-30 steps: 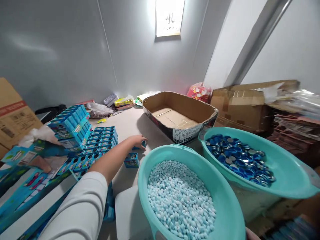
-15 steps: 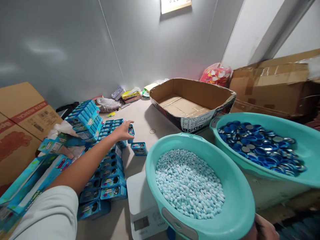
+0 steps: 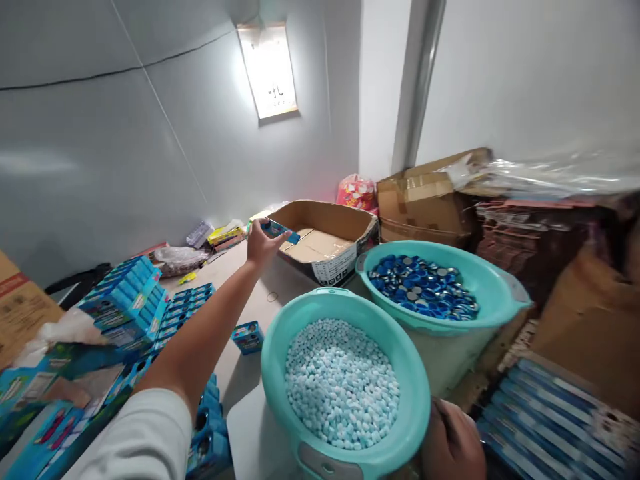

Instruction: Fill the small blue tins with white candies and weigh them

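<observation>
My left hand is raised over the table, fingers closed round a small blue box in front of the open cardboard tray. Below the outstretched arm, another small blue box stands on the table. My right hand is curled beside the right rim of a teal basin, which is filled with pale blue and white candies. What lies inside its fingers is hidden. Behind that, a second teal basin holds blue and silver round caps.
Rows of blue boxes and a stack of blue packs line the left side. A white scale sits partly under the candy basin. Cardboard boxes stand behind, with a tray of blue packs at lower right.
My left hand has lifted a blue box from beside the rows and carried it right, towards the cardboard tray. The view has turned right and up. My right hand shows more fully.
</observation>
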Tool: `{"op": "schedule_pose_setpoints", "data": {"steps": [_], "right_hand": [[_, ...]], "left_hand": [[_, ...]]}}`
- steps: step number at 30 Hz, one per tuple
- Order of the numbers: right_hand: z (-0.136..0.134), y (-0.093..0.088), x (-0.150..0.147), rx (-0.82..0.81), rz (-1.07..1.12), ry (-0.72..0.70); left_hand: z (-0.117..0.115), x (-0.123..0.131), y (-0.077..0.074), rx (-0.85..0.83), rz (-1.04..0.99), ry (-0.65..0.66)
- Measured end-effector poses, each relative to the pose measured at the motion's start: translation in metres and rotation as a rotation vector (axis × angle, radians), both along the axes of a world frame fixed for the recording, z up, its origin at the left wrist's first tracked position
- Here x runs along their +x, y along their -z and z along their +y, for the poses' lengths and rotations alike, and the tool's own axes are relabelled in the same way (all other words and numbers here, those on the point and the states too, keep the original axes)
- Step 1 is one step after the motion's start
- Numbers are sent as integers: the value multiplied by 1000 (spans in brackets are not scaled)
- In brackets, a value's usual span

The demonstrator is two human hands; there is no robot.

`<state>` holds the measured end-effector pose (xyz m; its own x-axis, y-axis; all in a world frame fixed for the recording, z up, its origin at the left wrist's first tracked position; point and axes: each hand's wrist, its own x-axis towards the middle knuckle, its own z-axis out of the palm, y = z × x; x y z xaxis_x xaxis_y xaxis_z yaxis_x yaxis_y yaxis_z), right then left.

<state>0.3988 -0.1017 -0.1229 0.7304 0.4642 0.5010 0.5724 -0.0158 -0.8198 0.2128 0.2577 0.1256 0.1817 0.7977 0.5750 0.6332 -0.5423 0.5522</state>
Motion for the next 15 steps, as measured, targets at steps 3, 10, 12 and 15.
{"op": "schedule_pose_setpoints", "data": {"steps": [3,10,12,15], "right_hand": [[-2,-3,-1,-2,-1,-16],[-1,-1,0,-2,-28,-17],[0,1,1,-10,-38,-19],[1,3,0,-40,-46,-24]], "left_hand": [[-8,48,0,-87,94,-24],[-65,36,9,-90,490,154],[-80,-1,14,-76,613,175],[-97,-61,28,-153,784,168]]}}
